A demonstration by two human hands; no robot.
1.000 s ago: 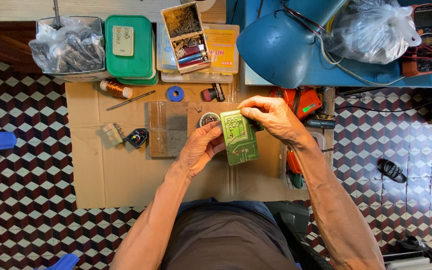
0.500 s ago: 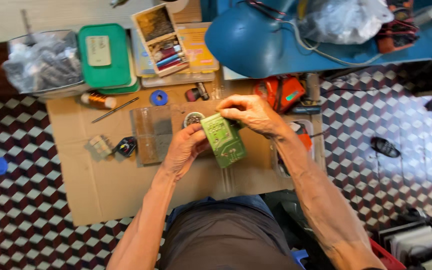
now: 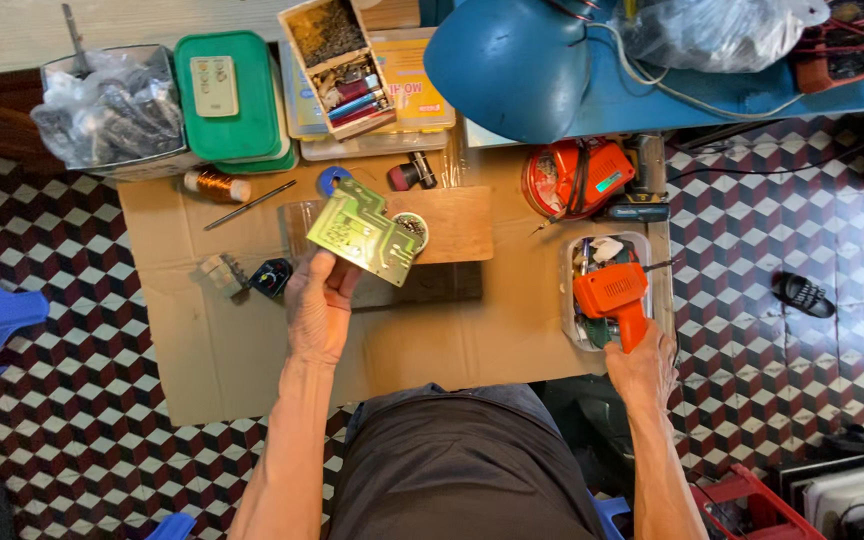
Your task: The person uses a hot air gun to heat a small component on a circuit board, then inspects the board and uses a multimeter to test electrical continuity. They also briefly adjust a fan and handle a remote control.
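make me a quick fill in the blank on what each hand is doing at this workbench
1. The left hand holds up a green ____ board.
2. The right hand grips an ____ soldering gun.
3. The gun sits over a clear tray on the ____ side of the cardboard sheet.

Missing words: circuit; orange; right

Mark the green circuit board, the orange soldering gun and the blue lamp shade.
green circuit board (image 3: 364,232): head view, middle of its copper-track face.
orange soldering gun (image 3: 612,290): head view, top of its orange body, above the right hand.
blue lamp shade (image 3: 507,60): head view, centre of the dome.
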